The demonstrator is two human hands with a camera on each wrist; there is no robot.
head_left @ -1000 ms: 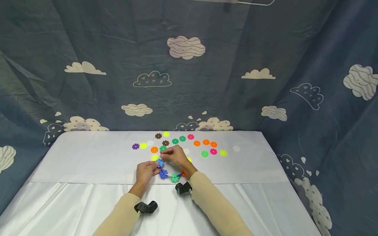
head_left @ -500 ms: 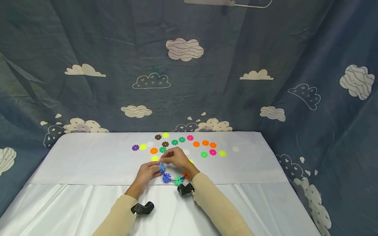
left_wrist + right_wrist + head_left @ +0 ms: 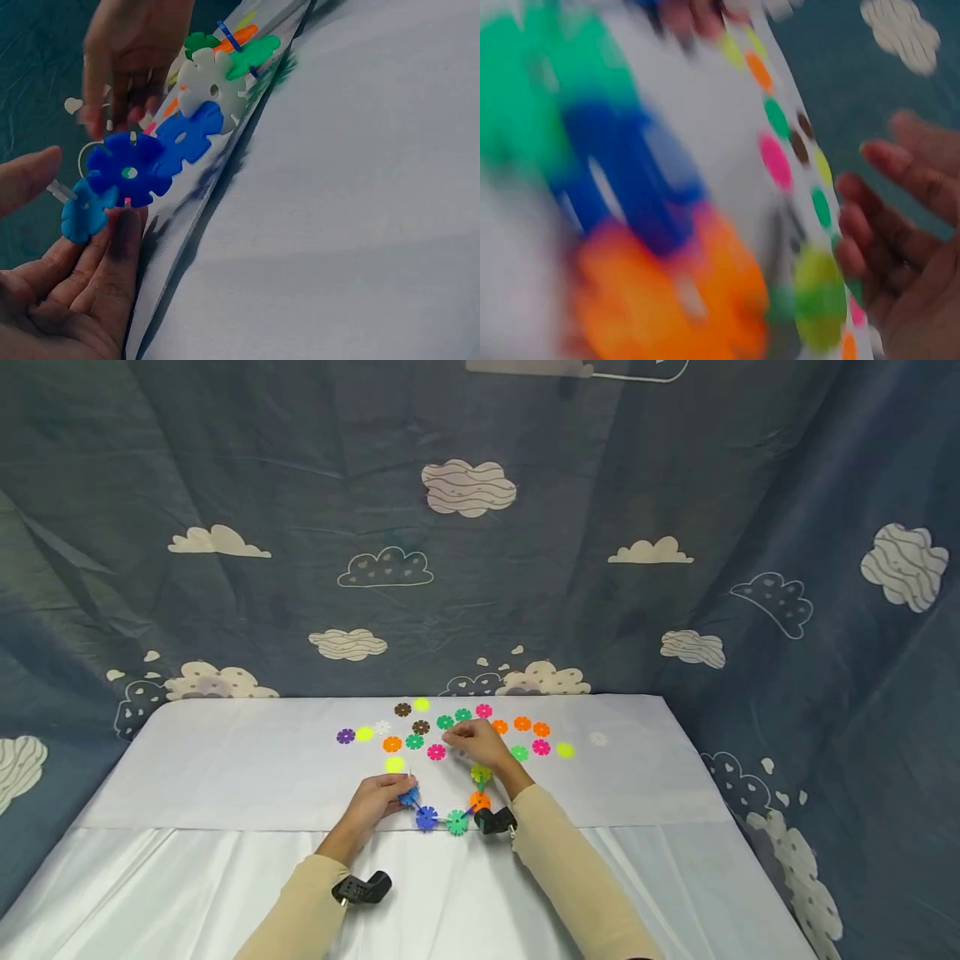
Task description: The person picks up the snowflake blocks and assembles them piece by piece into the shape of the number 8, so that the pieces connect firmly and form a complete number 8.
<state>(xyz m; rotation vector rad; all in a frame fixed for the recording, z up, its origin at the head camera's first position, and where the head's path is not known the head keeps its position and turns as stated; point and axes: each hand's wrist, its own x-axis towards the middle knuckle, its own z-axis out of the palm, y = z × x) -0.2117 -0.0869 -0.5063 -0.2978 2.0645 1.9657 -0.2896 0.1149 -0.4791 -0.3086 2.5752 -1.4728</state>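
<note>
My left hand point(image 3: 375, 800) pinches a light blue notched flower disc point(image 3: 86, 210) between thumb and fingers. A white disc point(image 3: 61, 191), seen nearly edge-on, is slotted into it by the thumb. From the light blue disc runs a chain of interlocked discs: a dark blue disc point(image 3: 124, 161), another blue one, a white disc point(image 3: 214, 88), a green disc point(image 3: 457, 822), an orange disc point(image 3: 480, 802) and a yellow disc point(image 3: 481, 772). Over the loose discs hovers my right hand point(image 3: 480, 745), its fingers loosely bent with nothing seen between them. A pink disc point(image 3: 437, 752) lies just left of its fingertips.
Loose discs are scattered across the back of the white table point(image 3: 247, 777), among them a purple disc point(image 3: 346, 737), brown discs point(image 3: 421, 727) and orange discs point(image 3: 522, 724). A dark cloud-print curtain point(image 3: 525, 610) hangs behind. Black wrist cameras sit on both forearms.
The right hand has let go of the white disc by the left hand and moved right and away. The chain has shifted slightly toward me, and the pink disc has come into view.
</note>
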